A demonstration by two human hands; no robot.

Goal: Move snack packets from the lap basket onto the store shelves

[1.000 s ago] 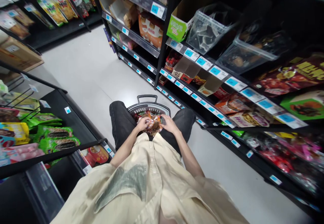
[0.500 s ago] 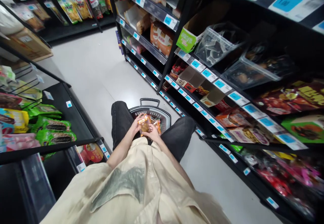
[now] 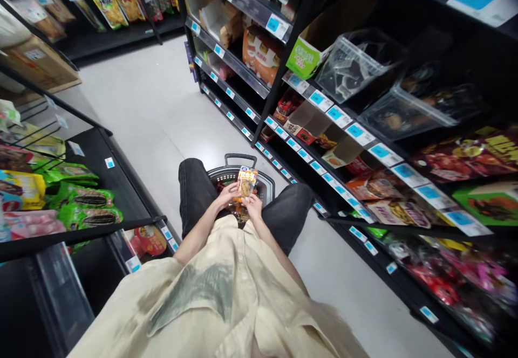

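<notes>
Between my knees stands a dark shopping basket with a looped handle. Above it, a small orange and white snack packet is held up, its printed face toward me. My left hand pinches the packet at its left edge. At its lower right, my right hand grips it too, fingers closed on the wrapper. More shiny snack packets lie in the basket below my hands, partly hidden by them.
Shelves with price labels and boxed snacks rise on the right, holding a clear plastic bin and a green carton. A low black shelf with green packets borders the left. Pale floor runs ahead, with a cardboard box far left.
The held packet has moved up and right and now stands upright with its printed face showing. Both hands have shifted with it, the right one lower on the wrapper.
</notes>
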